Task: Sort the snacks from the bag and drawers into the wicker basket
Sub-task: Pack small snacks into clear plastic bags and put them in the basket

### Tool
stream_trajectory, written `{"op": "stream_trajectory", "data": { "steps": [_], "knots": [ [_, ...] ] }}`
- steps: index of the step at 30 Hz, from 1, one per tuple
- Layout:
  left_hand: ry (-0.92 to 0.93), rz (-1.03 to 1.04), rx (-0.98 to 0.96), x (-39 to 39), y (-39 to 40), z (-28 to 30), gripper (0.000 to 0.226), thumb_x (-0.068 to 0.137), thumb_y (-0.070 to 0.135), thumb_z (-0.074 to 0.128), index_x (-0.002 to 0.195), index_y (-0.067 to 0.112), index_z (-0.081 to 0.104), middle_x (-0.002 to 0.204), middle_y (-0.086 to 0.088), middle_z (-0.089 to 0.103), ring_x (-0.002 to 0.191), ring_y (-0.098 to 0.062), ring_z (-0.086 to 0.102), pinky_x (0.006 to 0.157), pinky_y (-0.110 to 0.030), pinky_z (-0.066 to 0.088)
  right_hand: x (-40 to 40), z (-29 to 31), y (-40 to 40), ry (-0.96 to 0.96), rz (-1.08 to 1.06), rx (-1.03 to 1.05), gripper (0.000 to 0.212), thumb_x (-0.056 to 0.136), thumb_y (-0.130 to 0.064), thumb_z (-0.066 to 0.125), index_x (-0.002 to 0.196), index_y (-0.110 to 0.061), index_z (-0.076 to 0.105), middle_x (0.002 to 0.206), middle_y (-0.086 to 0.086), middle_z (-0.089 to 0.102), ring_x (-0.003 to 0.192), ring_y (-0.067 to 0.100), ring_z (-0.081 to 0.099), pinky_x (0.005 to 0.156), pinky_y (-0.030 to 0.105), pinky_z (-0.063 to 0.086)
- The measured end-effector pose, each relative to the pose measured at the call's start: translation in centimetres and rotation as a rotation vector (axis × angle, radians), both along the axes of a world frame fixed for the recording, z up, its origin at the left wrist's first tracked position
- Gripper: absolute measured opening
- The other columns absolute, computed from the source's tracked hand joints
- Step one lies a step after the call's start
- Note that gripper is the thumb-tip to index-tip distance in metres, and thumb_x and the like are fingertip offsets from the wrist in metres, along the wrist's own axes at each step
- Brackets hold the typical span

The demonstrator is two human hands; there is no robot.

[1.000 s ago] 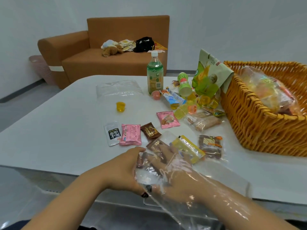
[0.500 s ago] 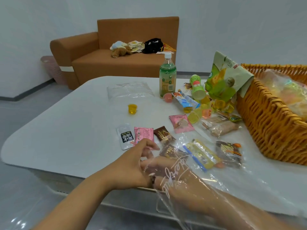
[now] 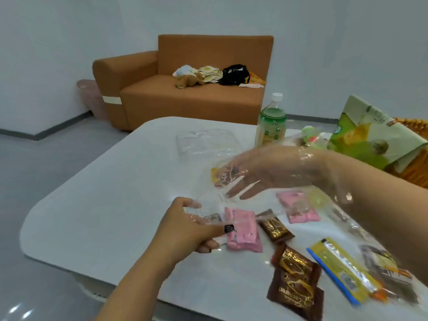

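My right hand is inside a clear plastic bag, raised above the white table, fingers stretched out and pointing left. My left hand pinches the bag's edge low over the table. Loose snacks lie beneath: two pink packets, three brown chocolate packets and a yellow stick packet. A yellow jelly cup shows through the plastic by my right fingertips. Only a strip of the wicker basket shows at the right edge.
A green drink bottle and a large green snack bag stand at the back right, the bag leaning on the basket. Another flat clear bag lies at the table's far side. An orange sofa is behind.
My right hand, still inside the bag, has lifted off the table and moved away from me. The left hand stays low on the bag's edge. Brown packets now lie uncovered near me.
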State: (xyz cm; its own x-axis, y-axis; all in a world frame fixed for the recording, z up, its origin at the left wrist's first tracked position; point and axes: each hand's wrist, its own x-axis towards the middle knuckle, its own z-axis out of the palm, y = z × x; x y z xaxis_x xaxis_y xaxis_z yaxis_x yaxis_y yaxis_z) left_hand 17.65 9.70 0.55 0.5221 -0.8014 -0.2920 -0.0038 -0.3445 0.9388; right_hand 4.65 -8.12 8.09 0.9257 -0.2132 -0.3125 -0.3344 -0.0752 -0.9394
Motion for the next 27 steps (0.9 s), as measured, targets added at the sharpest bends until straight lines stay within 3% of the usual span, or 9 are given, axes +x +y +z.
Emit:
{"op": "stream_trajectory", "data": {
  "steps": [3,6,8,11,14,17,19,23,27],
  "knots": [
    [0.091,0.24,-0.078,2.3,0.2,-0.2,0.07,0.064,0.013,0.09,0.117,0.012,0.044,0.075,-0.01,0.069,0.051,-0.014,0.066,0.048,-0.023,0.052,3.8,1.0,-3.2,-0.19,-0.343,0.012,0.029,0.101,-0.014,0.039,0.111,-0.001,0.063,0.112,0.017,0.068,0.101,0.032,0.067,0.089,0.039,0.055],
    [0.193,0.367,-0.152,3.4,0.3,-0.3,0.071,0.065,0.012,0.089,0.117,0.01,0.042,0.07,-0.013,0.072,0.049,-0.012,0.066,0.046,-0.02,0.053,6.9,-2.6,-5.3,-0.467,-0.854,0.053,0.008,0.087,-0.007,0.058,0.094,-0.005,0.062,0.095,0.015,0.066,0.08,0.025,0.065,0.076,0.032,0.054],
    [0.251,0.442,-0.181,3.8,0.1,-0.2,0.069,0.066,0.01,0.088,0.117,0.01,0.041,0.077,-0.016,0.071,0.048,-0.011,0.066,0.045,-0.019,0.053,9.2,-6.0,-6.2,-0.435,-1.126,-0.191,0.013,0.088,-0.002,0.056,0.099,-0.009,0.059,0.096,0.011,0.064,0.079,0.019,0.061,0.072,0.03,0.052],
    [0.3,0.517,-0.21,4.2,-0.5,-0.1,0.069,0.067,0.011,0.088,0.119,0.011,0.042,0.088,-0.016,0.071,0.052,-0.011,0.069,0.045,-0.018,0.053,11.2,-11.9,-5.6,-0.205,-0.999,-0.63,0.026,0.088,-0.016,0.064,0.113,-0.019,0.055,0.121,0.007,0.052,0.103,0.018,0.052,0.088,0.032,0.047],
    [0.349,0.547,-0.234,4.3,-1.1,0.0,0.07,0.068,0.012,0.087,0.122,0.011,0.042,0.087,-0.015,0.07,0.052,-0.01,0.069,0.046,-0.018,0.053,12.5,-15.7,-4.2,-0.047,-0.73,-0.803,0.04,0.087,-0.036,0.067,0.121,-0.019,0.054,0.129,0.003,0.039,0.117,0.017,0.04,0.098,0.027,0.036],
    [0.389,0.542,-0.241,4.1,-1.5,0.1,0.079,0.068,0.012,0.087,0.132,0.008,0.042,0.085,-0.013,0.071,0.053,-0.01,0.069,0.045,-0.016,0.052,12.7,-17.1,-3.7,-0.035,-0.592,-1.001,0.026,0.09,-0.027,0.061,0.111,-0.013,0.056,0.119,0.005,0.046,0.107,0.024,0.047,0.091,0.035,0.042],
    [0.411,0.532,-0.25,3.8,-1.8,0.1,0.086,0.068,0.012,0.087,0.138,0.007,0.039,0.088,-0.013,0.073,0.056,-0.011,0.071,0.043,-0.016,0.05,12.0,-16.6,-4.0,-0.109,-0.578,-1.008,0.008,0.09,-0.012,0.056,0.098,-0.01,0.055,0.106,0.003,0.047,0.098,0.024,0.05,0.082,0.032,0.043],
    [0.431,0.521,-0.265,3.2,-2.4,0.3,0.088,0.069,0.01,0.086,0.142,0.006,0.036,0.091,-0.013,0.071,0.057,-0.012,0.071,0.044,-0.016,0.051,9.0,-14.8,-5.4,-0.17,-0.934,-0.917,0.028,0.077,-0.004,0.061,0.097,-0.013,0.043,0.103,0.0,0.039,0.082,0.022,0.046,0.068,0.035,0.041],
    [0.447,0.519,-0.293,2.7,-2.7,0.5,0.09,0.07,0.009,0.086,0.144,0.006,0.034,0.087,-0.011,0.07,0.056,-0.012,0.071,0.044,-0.016,0.051,5.5,-13.3,-8.6,0.051,-1.27,-0.796,0.044,0.077,-0.023,0.072,0.106,-0.014,0.041,0.115,0.005,0.04,0.089,0.021,0.048,0.072,0.033,0.04]
  ]
}}
